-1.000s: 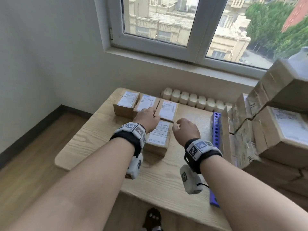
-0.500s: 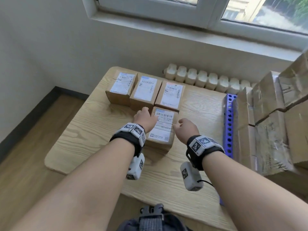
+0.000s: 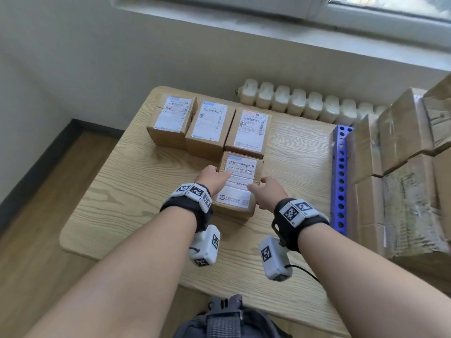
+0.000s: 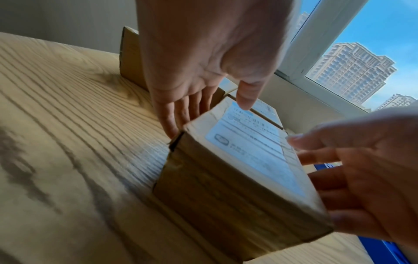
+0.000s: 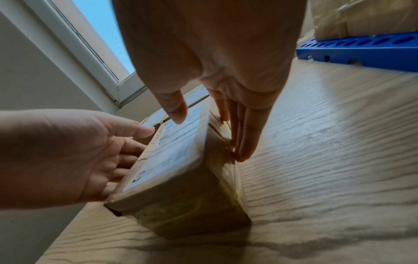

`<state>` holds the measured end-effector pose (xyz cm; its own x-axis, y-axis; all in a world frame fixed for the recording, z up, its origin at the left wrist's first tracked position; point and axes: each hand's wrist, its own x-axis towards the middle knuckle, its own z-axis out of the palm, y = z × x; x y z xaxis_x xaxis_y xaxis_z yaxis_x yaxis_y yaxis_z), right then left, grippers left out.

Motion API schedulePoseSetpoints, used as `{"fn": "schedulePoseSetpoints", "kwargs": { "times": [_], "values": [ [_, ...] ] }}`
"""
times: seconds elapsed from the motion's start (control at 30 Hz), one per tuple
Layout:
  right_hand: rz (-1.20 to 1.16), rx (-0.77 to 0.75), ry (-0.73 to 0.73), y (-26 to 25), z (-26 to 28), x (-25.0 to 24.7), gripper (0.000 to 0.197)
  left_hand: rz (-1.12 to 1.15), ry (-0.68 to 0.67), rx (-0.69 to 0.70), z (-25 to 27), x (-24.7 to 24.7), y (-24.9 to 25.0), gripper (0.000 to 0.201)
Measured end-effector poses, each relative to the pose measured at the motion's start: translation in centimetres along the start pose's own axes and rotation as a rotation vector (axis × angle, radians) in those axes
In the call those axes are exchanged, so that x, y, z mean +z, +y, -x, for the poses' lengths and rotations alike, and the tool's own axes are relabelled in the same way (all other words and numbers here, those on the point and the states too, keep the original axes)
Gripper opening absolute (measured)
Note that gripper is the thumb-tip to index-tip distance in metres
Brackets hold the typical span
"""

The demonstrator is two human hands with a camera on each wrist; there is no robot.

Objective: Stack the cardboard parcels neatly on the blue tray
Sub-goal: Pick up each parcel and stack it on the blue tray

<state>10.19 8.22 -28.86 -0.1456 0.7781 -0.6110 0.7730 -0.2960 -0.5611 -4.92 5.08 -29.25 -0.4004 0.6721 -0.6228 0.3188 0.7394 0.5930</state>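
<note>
Four cardboard parcels (image 3: 210,128), blue tray (image 3: 339,176) on wooden table (image 3: 136,191).
</note>
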Motion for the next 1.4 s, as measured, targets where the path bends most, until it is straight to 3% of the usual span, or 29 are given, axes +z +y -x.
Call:
{"fn": "schedulePoseSetpoints", "kwargs": {
  "times": [0.23, 0.37, 0.5, 0.63, 0.83, 0.9, 1.03, 1.23, 1.4],
  "values": [
    [-0.086, 0.014, 0.01, 0.6, 1.4, -0.1, 0.052, 0.051, 0.033, 0.013, 1.6, -0.3, -0.5, 0.062],
    [-0.106, 0.003, 0.029, 1.1, 2.3, 0.0, 0.07, 0.114, 0.033, 0.031, 2.8, -0.3, -0.9, 0.069],
    [-0.136, -0.027, 0.052, 1.7, 3.6, 0.1, 0.078, 0.172, 0.038, 0.064, 4.3, -0.2, -1.4, 0.039],
    [-0.187, -0.06, 0.075, 2.5, 5.4, -0.1, 0.089, 0.227, 0.022, 0.117, 6.2, -0.3, -1.8, 0.079],
    [-0.242, -0.135, 0.124, 3.3, 8.5, -1.4, 0.112, 0.271, 0.051, 0.228, 9.3, -0.4, -1.8, 0.073],
    [-0.261, -0.155, 0.14, 3.3, 10.1, -2.1, 0.105, 0.277, 0.071, 0.272, 10.7, -0.6, -1.4, 0.073],
    [-0.292, -0.218, 0.202, 3.4, 12.4, -3.9, 0.07, 0.292, 0.08, 0.374, 13.4, -0.9, 0.2, 0.081],
    [-0.358, -0.327, 0.318, 3.3, 15.6, -8.0, 0.067, 0.415, 0.008, 0.482, 16.8, -0.9, 3.4, 0.111],
    [-0.424, -0.439, 0.369, 1.7, 18.0, -11.0, 0.052, 0.575, -0.017, 0.556, 19.5, -1.7, 6.6, 0.11]
  ]
}}
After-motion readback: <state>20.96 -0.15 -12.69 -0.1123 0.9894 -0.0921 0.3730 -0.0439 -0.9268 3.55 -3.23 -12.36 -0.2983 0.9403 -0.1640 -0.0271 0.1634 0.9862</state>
